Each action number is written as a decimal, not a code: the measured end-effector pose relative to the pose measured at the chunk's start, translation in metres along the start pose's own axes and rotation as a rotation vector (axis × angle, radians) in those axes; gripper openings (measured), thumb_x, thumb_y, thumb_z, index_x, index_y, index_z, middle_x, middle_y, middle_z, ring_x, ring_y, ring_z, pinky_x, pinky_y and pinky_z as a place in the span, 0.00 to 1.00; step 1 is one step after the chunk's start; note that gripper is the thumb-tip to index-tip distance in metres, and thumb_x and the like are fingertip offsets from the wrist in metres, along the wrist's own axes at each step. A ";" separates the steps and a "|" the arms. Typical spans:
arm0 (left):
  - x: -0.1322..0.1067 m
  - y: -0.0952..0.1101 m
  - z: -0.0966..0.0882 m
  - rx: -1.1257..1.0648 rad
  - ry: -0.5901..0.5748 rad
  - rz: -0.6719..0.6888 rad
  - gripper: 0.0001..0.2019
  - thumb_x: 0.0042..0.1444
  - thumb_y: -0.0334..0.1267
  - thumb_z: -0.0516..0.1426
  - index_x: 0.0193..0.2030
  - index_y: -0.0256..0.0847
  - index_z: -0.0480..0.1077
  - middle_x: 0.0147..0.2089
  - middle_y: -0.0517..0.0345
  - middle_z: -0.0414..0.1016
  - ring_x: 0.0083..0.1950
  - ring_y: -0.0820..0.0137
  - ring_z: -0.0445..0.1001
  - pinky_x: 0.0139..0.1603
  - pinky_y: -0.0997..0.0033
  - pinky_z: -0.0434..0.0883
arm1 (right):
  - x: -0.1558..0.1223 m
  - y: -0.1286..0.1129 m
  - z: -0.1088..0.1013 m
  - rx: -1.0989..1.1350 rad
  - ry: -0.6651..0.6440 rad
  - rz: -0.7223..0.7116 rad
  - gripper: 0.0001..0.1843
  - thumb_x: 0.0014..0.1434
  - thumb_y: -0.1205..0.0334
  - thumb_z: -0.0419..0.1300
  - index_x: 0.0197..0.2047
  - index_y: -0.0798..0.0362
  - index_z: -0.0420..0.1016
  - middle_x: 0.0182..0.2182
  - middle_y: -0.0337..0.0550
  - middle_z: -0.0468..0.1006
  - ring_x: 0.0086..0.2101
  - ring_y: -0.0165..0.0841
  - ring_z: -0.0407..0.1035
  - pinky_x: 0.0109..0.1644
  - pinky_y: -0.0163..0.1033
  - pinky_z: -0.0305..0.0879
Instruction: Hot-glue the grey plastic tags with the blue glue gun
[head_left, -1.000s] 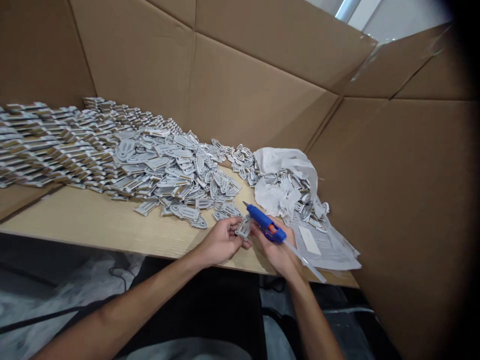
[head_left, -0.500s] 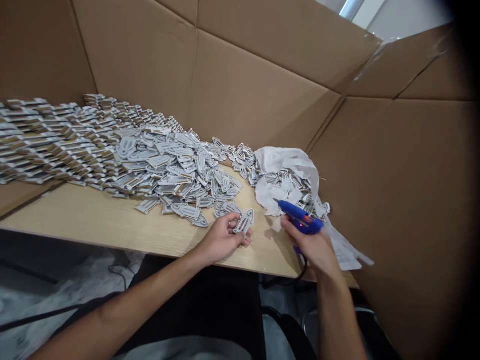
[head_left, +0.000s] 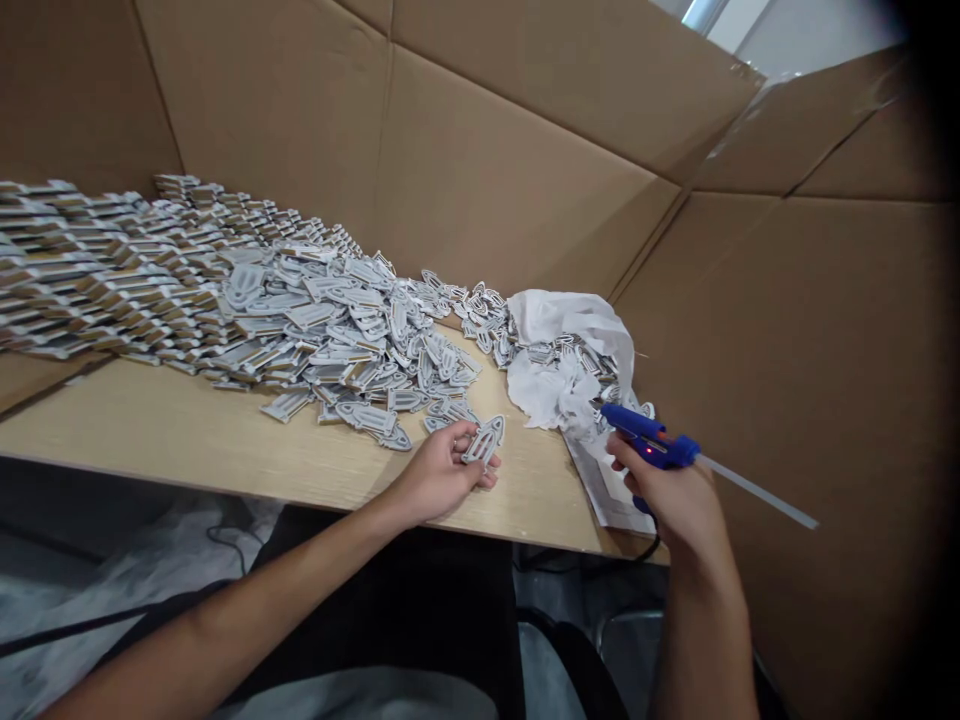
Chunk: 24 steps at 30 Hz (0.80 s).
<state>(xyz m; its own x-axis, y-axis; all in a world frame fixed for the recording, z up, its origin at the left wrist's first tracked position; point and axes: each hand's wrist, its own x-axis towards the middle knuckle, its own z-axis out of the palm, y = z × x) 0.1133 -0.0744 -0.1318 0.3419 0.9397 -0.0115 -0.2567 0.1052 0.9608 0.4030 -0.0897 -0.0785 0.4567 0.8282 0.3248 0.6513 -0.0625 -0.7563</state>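
My left hand (head_left: 435,475) pinches a small grey pointed plastic piece (head_left: 484,440) just above the wooden table (head_left: 187,440), near its front edge. My right hand (head_left: 667,495) is wrapped round a blue glue gun (head_left: 649,440) at the table's right end, nozzle pointing left, with a clear glue stick (head_left: 757,492) sticking out to the right. The gun is well apart from the grey piece. A big heap of the same grey pieces (head_left: 375,340) lies just behind my left hand.
Neat stacked rows of grey pieces (head_left: 90,270) fill the left of the table. A crumpled white bag (head_left: 570,350) with more pieces and a paper sheet (head_left: 600,490) lie at the right. Cardboard walls (head_left: 487,160) enclose the back and right side.
My right hand has carried the glue gun away from the grey piece to the right end of the table. My left hand stayed put, turning the piece flat side up.
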 end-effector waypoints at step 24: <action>-0.003 0.005 -0.005 0.027 0.068 0.081 0.23 0.44 0.37 0.74 0.41 0.37 0.68 0.35 0.57 0.79 0.36 0.72 0.77 0.42 0.73 0.72 | -0.065 -0.080 0.062 0.104 -0.424 -0.054 0.09 0.53 0.54 0.66 0.32 0.51 0.80 0.22 0.39 0.78 0.26 0.36 0.71 0.30 0.38 0.66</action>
<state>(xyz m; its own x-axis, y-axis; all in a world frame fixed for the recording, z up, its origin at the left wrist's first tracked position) 0.1067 -0.0748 -0.1284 0.2584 0.9648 0.0482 -0.2557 0.0202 0.9665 0.2837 -0.1044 -0.0740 0.1202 0.9855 0.1194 0.5932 0.0251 -0.8047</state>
